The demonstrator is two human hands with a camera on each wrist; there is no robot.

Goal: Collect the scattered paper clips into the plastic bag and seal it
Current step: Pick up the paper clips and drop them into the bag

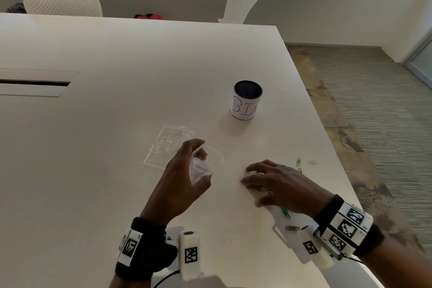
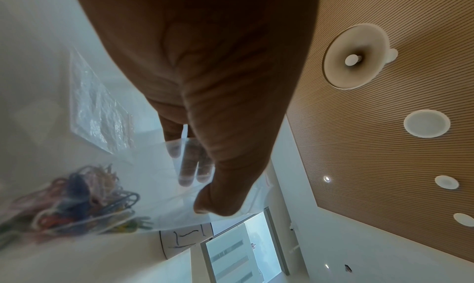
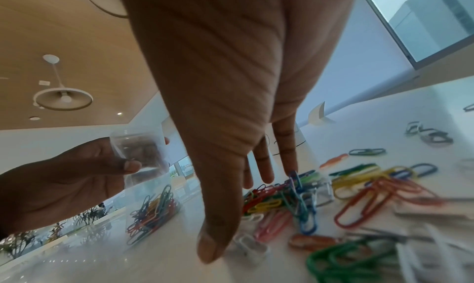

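Left grip: the left hand [image 1: 184, 177] pinches the mouth of a small clear plastic zip bag [image 1: 204, 166], thumb against fingers, and holds it open just above the bench.
Right grip: the right hand [image 1: 275, 184] has its fingers spread and straight, reaching down onto a heap of coloured wire paper clips [image 3: 295, 198]; nothing is clamped in it.
Bag contents: a bundle of bagged clips [image 3: 153, 210] sits at the bottom of the held bag.
Outstanding: many clips lie loose on the white bench [image 1: 117, 124], including a stray green clip [image 1: 298, 161] beyond the right hand.
Progress: judged partly done; collection unfinished, the bag mouth is open and unsealed.
Other items: a second clear bag [image 1: 168, 145] lies flat near the left hand; a black cylindrical pot with a white paper label [image 1: 246, 100] stands well apart.
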